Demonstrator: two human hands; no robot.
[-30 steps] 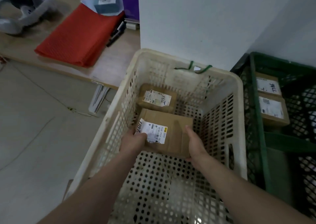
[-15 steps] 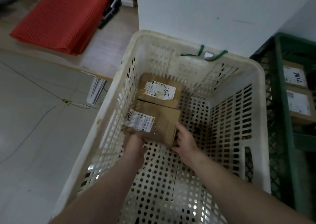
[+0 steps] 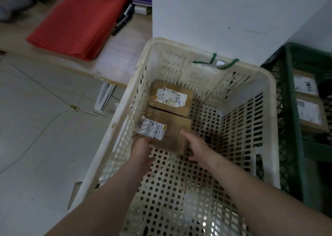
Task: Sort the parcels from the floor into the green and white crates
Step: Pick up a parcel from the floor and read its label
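Note:
A brown cardboard parcel (image 3: 173, 127) with a white label lies low in the white crate (image 3: 272, 113), close to its left wall. My left hand (image 3: 142, 150) grips the parcel's near left edge. At the near right corner, my right hand (image 3: 196, 145) holds it with the thumb on top. Just beyond it, touching, lies a second labelled parcel (image 3: 170, 96) marked 7786. The green crate (image 3: 292, 109) stands to the right and holds two labelled parcels (image 3: 305, 82) (image 3: 311, 114).
A low wooden table (image 3: 124, 55) at the upper left carries a folded red cloth (image 3: 79, 25) and markers. A white wall panel (image 3: 215, 16) rises behind the crates. Thin cables (image 3: 75, 108) run across the grey floor on the left.
Both hands have lowered the parcel deeper into the white crate and pushed it left and forward until it sits against the other parcel.

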